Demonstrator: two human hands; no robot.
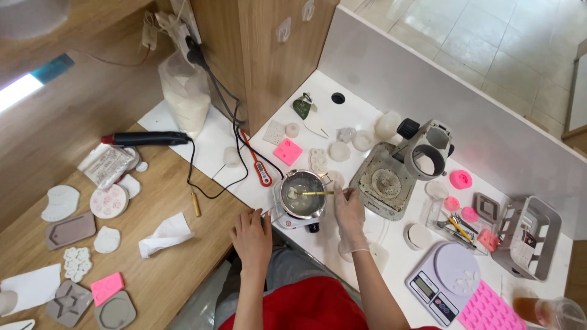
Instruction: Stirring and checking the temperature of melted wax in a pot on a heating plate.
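I note the yellow stick lying level, its long axis running from my right hand, which pinches its near end, leftward into the metal pot on the small hotplate. My left hand rests flat and released just below the pot, holding nothing; the right is the nearer.

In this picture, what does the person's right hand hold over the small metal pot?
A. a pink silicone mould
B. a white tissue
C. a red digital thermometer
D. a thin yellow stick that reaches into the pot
D: the right hand pinches a thin yellow stick whose far end lies in the metal pot, while the left hand rests on the table edge beside the pot.
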